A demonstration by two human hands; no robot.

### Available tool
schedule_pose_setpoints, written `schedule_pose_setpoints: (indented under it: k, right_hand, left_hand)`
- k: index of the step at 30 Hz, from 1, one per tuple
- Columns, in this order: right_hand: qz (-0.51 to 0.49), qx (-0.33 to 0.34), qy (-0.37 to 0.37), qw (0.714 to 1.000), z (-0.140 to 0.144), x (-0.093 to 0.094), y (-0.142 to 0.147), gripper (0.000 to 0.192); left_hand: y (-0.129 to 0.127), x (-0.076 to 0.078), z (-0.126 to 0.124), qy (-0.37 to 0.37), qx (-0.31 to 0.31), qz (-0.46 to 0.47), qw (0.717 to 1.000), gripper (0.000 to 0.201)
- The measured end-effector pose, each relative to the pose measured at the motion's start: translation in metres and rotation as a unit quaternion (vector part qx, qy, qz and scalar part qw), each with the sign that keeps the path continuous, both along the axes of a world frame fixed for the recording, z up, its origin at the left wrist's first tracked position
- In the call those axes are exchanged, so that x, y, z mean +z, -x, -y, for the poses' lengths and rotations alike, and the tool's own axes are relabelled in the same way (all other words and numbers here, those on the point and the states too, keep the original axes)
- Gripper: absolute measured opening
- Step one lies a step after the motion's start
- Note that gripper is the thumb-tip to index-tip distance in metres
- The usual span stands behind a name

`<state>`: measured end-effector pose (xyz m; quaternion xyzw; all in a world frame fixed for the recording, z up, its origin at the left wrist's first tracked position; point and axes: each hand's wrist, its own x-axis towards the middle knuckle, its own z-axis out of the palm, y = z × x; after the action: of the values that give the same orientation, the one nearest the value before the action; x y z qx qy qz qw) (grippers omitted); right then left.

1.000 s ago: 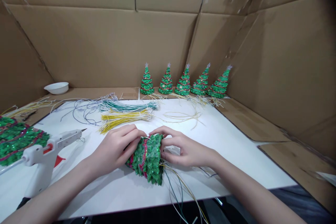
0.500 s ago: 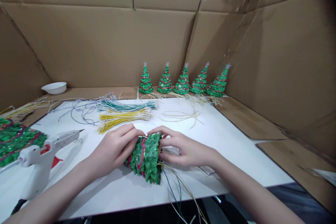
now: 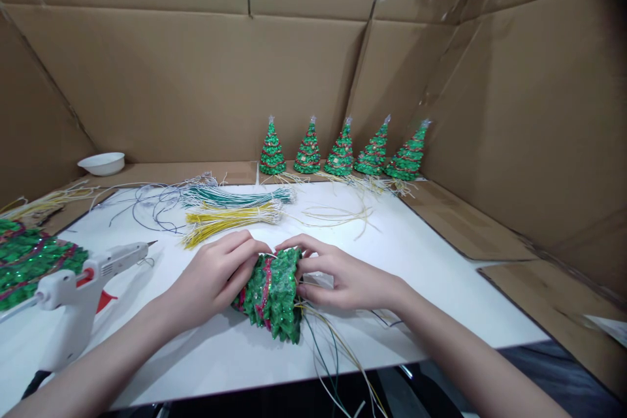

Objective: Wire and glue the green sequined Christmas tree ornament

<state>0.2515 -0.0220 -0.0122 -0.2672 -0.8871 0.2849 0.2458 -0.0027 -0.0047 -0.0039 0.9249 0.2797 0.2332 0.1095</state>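
A: Near edge first: both hands clamp one sequin tree point(image 3: 272, 294) lying on its side on the white tabletop point(image 3: 431, 274). The left hand point(image 3: 210, 284) has its grip closed over the tip end, and the right hand point(image 3: 343, 281) pinches the base.

B: Risk?

A: The wires point(image 3: 333, 353) trailing toward 6 o'clock could snag or tear loose if the tree twists. At 9 o'clock, the glue gun point(image 3: 83, 287) sits close to the left forearm; a bump likely means a burn.

B: Farther out?

A: The wire bundles point(image 3: 235, 209) at 12 o'clock could tangle. The finished trees point(image 3: 340, 153) behind them stand well apart.

1 head-worn camera looks forward and down, close over the white board point(image 3: 431, 261), toward cardboard walls point(image 3: 196, 78).
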Motion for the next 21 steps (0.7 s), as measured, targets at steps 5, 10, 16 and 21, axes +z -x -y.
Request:
schedule_pose_setpoints:
  k: [5, 10, 16, 21]
  right_hand:
    - [-0.003, 0.001, -0.002, 1.0, 0.0004, -0.0004, -0.001, 0.01]
    - [-0.004, 0.0, 0.0, 1.0, 0.001, -0.0005, -0.0014, 0.01]
    - [-0.004, 0.0, 0.0, 1.0, 0.0009, -0.0006, -0.0016, 0.01]
    - [-0.002, 0.0, -0.001, 1.0, 0.0003, -0.0001, -0.0009, 0.009]
  left_hand:
    - [0.0002, -0.0008, -0.0008, -0.008, 0.002, -0.004, 1.0, 0.024]
    - [0.0003, -0.0012, -0.0009, -0.008, 0.003, -0.005, 1.0, 0.025]
    - [0.0004, -0.0016, -0.0006, -0.001, 0.0, -0.002, 1.0, 0.025]
    - [-0.0002, -0.0008, -0.0006, -0.001, -0.001, 0.001, 1.0, 0.025]
